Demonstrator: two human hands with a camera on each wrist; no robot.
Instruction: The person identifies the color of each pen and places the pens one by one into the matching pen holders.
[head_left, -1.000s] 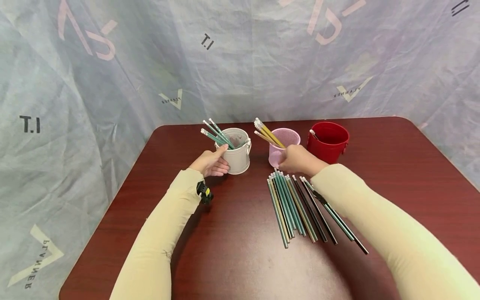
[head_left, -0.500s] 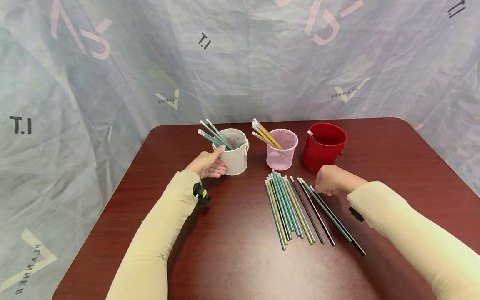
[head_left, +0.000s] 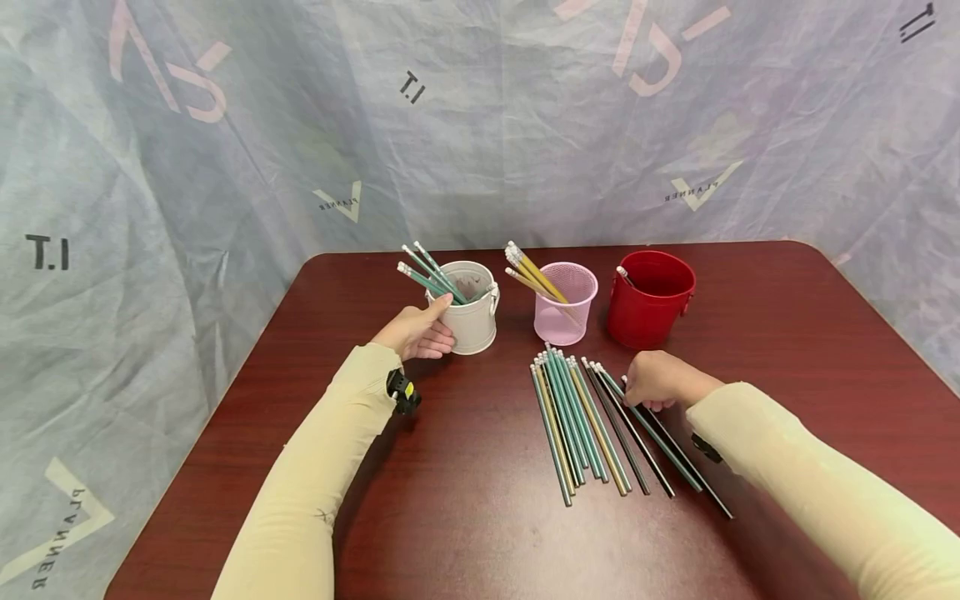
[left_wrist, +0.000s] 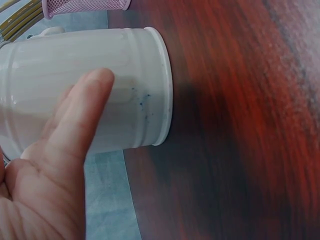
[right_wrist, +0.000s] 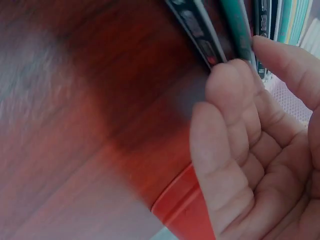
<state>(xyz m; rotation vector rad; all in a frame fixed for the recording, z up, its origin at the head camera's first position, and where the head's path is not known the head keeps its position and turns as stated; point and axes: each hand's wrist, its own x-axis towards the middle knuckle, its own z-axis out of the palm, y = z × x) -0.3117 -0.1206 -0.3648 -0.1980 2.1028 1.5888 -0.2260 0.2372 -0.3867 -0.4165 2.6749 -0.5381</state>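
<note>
My left hand (head_left: 420, 331) rests against the side of a white bucket (head_left: 474, 325), fingers straight and thumb at the rim. Several green pencils (head_left: 431, 271) with white erasers lean in that bucket. On the table, my right hand (head_left: 660, 379) pinches a green pencil (right_wrist: 237, 27) between thumb and forefinger, near its eraser end. A black pencil (right_wrist: 197, 25) lies just beside the curled fingers. To the left of this hand, several green, gold and black pencils (head_left: 573, 421) lie side by side, erasers pointing away from me.
Behind the row of pencils stands a pink mesh cup (head_left: 558, 325) holding several yellow pencils (head_left: 536, 271). A red bucket (head_left: 641, 321) with a pencil (head_left: 625, 275) inside stands to its right. A grey printed cloth (head_left: 480, 125) hangs behind the brown table (head_left: 465, 475).
My right hand has moved from the pink cup rightward and toward me, down to the pencils at the row's right side. The left hand has stayed at the white bucket.
</note>
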